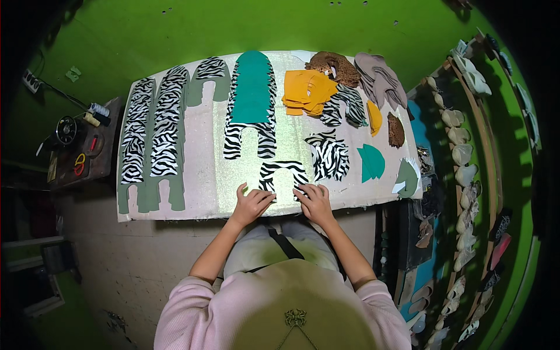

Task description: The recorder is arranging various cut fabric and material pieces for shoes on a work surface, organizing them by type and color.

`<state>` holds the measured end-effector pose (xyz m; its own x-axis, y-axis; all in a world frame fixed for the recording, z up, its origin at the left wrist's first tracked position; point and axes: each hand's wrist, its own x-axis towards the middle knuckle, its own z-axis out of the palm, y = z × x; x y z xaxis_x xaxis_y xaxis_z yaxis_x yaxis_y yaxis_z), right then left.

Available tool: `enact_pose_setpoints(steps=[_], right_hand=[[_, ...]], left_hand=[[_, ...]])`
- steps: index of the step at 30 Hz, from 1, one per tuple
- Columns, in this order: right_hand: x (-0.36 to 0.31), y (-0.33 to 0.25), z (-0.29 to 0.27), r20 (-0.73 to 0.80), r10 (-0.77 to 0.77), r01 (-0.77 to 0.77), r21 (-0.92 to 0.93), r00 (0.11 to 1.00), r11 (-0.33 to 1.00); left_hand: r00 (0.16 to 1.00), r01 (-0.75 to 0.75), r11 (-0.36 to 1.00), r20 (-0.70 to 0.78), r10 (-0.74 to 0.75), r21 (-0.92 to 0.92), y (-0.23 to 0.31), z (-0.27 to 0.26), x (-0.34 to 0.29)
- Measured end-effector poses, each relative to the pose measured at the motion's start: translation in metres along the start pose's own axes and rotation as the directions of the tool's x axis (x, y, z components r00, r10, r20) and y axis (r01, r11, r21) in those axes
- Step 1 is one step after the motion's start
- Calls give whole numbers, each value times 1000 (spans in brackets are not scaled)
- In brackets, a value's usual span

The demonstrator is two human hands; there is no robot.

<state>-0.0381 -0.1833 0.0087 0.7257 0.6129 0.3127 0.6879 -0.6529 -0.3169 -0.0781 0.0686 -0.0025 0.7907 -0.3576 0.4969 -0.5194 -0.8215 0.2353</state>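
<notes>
Bench: a table [201, 192] under a pale, glittery cover stands against the green wall [280, 26].
Piece in work: an arch-shaped zebra-print piece [284, 166] lies at the near edge, middle of the table, its curve far and its two ends near.
Left hand: the left hand [255, 202] rests at the left end of the arch, fingers bent, fingertips touching it; cannot tell whether it pinches or only presses.
Right hand: the right hand [315, 201] is at the right end, fingers bent over it; pinch or press likewise cannot be told.
Far of hands: teal pieces [252, 87] overlap in a column on zebra-print fabric.
Left side: two long zebra-print columns [169, 125] lie beside grey-green pieces [178, 195].
Right side: a yellow-orange stack [306, 90] lies far; a zebra-print pile [331, 157] lies nearer, just left of a teal half-round [371, 163].
Beyond table, left: orange-handled scissors [79, 165] and thread spools [99, 109] on a dark stand.
Beyond table, right: pale shoe-like items [465, 175] in rows.
</notes>
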Motion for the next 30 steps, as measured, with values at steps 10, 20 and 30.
enact_pose_setpoints(steps=[10,20,30], right_hand=[[-4,-7,-1,12,17,-17,3,1000,1000],[-6,-9,0,8,25,-25,19,1000,999],[-5,-13,-2,-23,19,-19,27,1000,999]], left_hand=[[1000,16,1000,4,-16,-7,6,-1,-3],[999,36,999,13,-35,-22,6,2,-8],[998,45,998,36,-43,-43,6,1,-11]])
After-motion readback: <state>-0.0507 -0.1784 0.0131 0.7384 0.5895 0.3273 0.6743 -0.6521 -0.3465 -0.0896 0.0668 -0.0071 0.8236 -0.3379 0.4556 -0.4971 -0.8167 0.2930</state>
